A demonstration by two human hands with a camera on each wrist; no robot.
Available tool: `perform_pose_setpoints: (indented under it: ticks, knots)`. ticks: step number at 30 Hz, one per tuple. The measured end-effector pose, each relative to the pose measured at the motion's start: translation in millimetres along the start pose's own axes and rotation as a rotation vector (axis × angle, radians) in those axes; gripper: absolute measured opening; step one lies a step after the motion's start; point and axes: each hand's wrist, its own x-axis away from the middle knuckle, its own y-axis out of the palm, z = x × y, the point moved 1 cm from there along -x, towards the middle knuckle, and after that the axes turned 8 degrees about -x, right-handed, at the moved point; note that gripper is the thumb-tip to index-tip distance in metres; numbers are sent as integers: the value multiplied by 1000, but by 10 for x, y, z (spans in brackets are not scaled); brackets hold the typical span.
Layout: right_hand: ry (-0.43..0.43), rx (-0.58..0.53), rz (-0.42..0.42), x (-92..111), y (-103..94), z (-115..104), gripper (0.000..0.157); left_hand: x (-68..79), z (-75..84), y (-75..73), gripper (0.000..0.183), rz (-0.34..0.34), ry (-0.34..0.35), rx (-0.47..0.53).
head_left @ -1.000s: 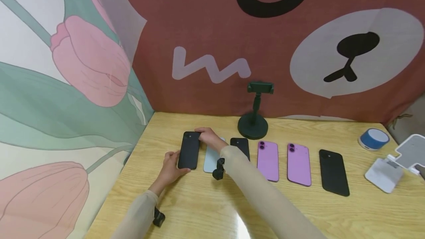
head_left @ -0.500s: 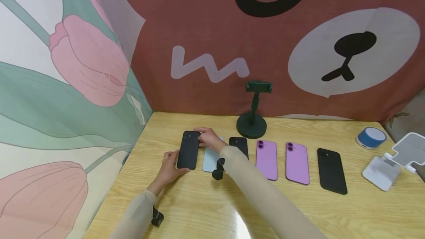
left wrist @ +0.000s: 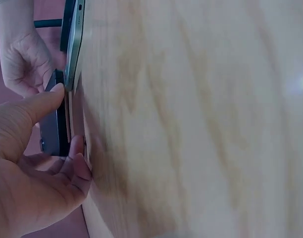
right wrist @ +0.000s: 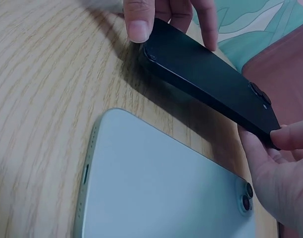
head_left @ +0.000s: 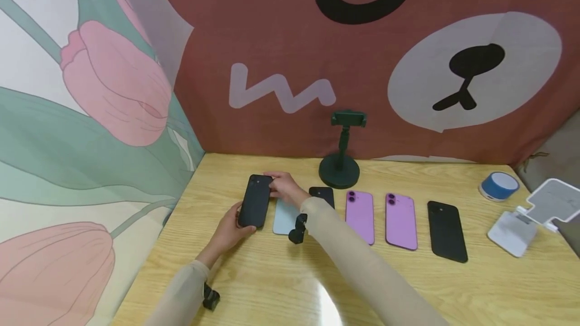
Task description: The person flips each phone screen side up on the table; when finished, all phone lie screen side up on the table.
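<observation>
Both hands hold a black phone [head_left: 255,202], camera side up, at the left end of a row of phones. My left hand [head_left: 228,230] grips its near end, with the thumb on the near corner and fingers at the left edge. At the far right corner, my right hand [head_left: 286,187] pinches the phone between thumb and fingers. In the right wrist view the phone [right wrist: 206,74] is tilted and raised off the table, with a shadow below. Beside it a pale blue phone [right wrist: 161,183] lies flat, partly hidden by my right hand in the head view.
Rightward on the wooden table lie another black phone [head_left: 322,193], two purple phones [head_left: 360,218] and a further black phone [head_left: 447,233]. A dark green phone stand [head_left: 339,170] stands behind them. At right are a blue-and-white round object [head_left: 500,186] and a white folding stand [head_left: 514,233].
The held black phone has lifted and tilted a little, its far end rising. My left fingers have come further round its left edge. The whole head view has shifted slightly.
</observation>
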Motion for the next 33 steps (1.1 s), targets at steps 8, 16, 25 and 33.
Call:
perform_pose_setpoints:
  ticks: [8,16,25,33]
  knots:
    - [11,-8,-49,28,-33,-63,53,55,110,-12,84,20,10,-33]
    - [10,-8,-92,98,-84,-103,48,103,226,-17,85,48,2,-43]
    - [6,-33,-104,95,-122,-86,45,113,329,-27,90,26,-33,16]
    - [-22,-126,-124,89,-153,-68,46,119,414,-52,100,46,-33,4]
